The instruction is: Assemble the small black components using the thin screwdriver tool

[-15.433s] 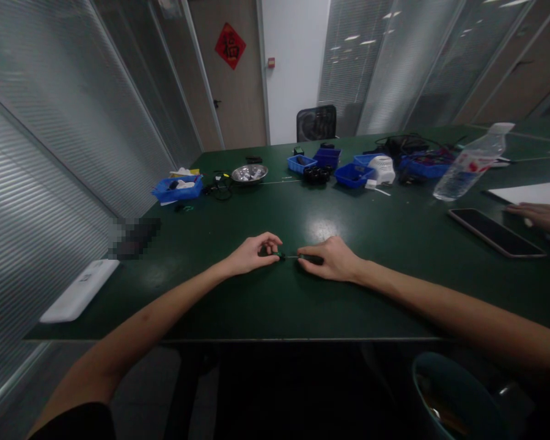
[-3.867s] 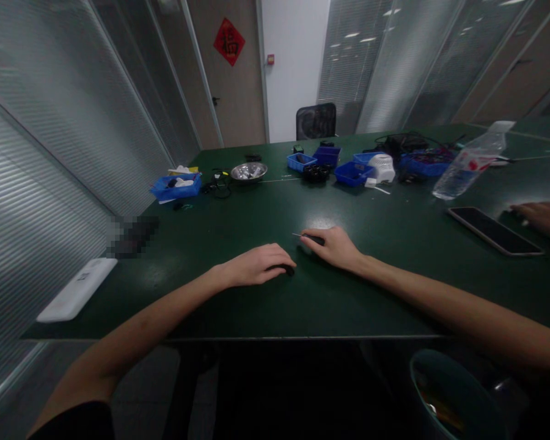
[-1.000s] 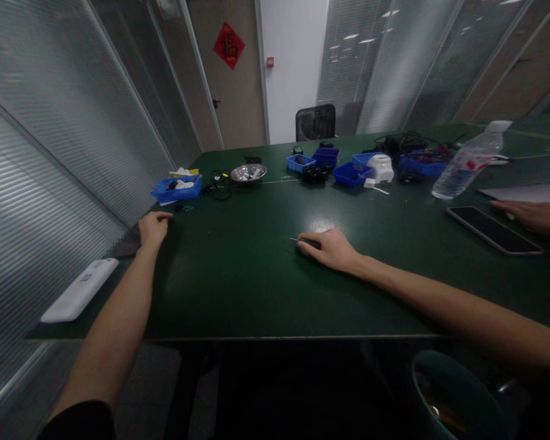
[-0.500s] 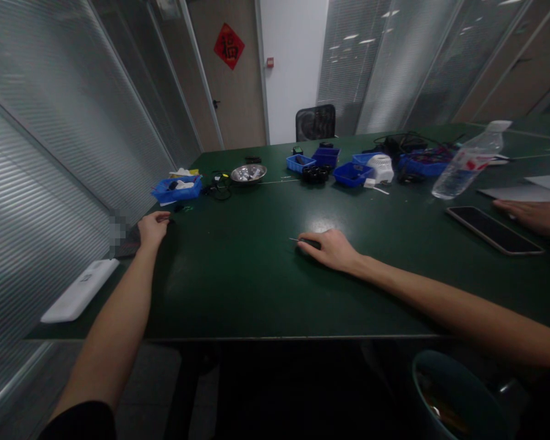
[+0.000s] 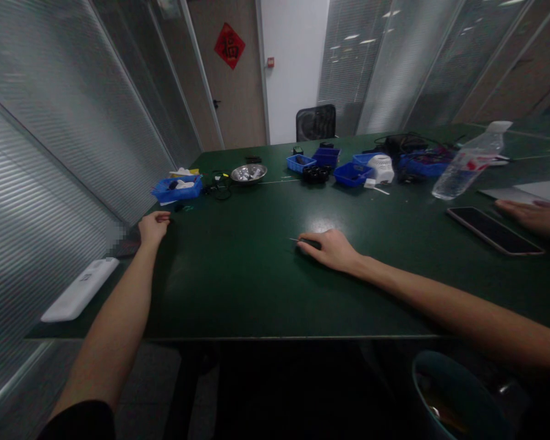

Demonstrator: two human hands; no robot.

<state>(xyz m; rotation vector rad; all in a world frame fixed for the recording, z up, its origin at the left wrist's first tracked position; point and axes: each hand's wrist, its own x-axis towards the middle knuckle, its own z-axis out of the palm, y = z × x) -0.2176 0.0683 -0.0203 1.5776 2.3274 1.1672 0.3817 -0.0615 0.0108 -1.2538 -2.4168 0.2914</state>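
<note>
My right hand (image 5: 333, 248) rests on the green table (image 5: 238, 287), its fingers closed around a thin tool with a slim metal tip (image 5: 294, 239). The tip points left, low over the tabletop; the rest of the tool is mostly hidden by the fingers. At the left side of the table is my left hand (image 5: 152, 228), fingers curled together. Whether something small is pinched there cannot be made out. Just beyond it lie small dark and green bits (image 5: 183, 208), and behind them a blue tray (image 5: 178, 189) with small items.
A steel bowl (image 5: 260, 176), blue bins (image 5: 352, 175) and cables stand farther back. To the right are a tilted water bottle (image 5: 467, 162), a phone (image 5: 492, 230) and another person's hand (image 5: 531, 215) by papers. A white box (image 5: 80, 290) lies left; a bin (image 5: 424, 379) stands below the edge.
My hands have stayed practically still. The other person's hand at the right has shifted slightly.
</note>
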